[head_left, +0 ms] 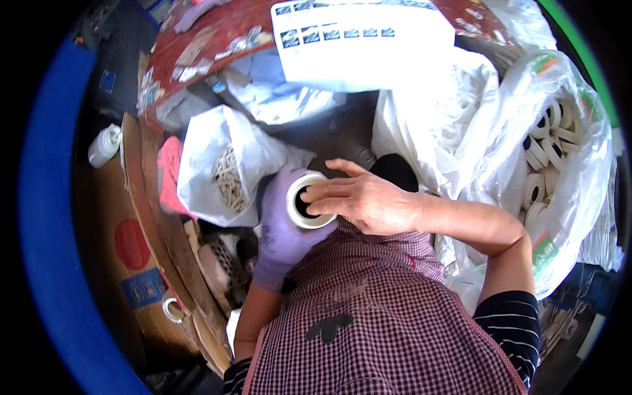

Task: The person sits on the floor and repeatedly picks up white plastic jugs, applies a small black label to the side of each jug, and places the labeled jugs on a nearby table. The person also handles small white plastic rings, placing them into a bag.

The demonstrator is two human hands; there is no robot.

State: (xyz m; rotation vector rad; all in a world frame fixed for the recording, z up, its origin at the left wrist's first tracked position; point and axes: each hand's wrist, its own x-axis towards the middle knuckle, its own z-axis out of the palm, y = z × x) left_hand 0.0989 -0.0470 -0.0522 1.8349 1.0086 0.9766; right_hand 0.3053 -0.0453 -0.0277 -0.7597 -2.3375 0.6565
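My left hand (276, 230), in a purple glove, is wrapped round a white ring-shaped piece (317, 216) with a dark hollow middle, held over my checked apron. My right hand (368, 204) is bare, with two or more fingertips down inside the ring's opening and another finger raised above it. Left of my hands a white sack (197, 158) stands open with many small pale pieces (230, 184) inside. To the right, a clear plastic bag (536, 263) holds several white rings (550, 141) with dark centres, and a white sack (408, 125) holds several white loops (461, 105).
A worn red table (164, 72) runs across the back, with a printed white sheet (362, 62) over its front. A purple-gloved hand (187, 14) shows at the top left. Cardboard (138, 197), a pink cloth (170, 172) and a white bottle (105, 146) are at the left.
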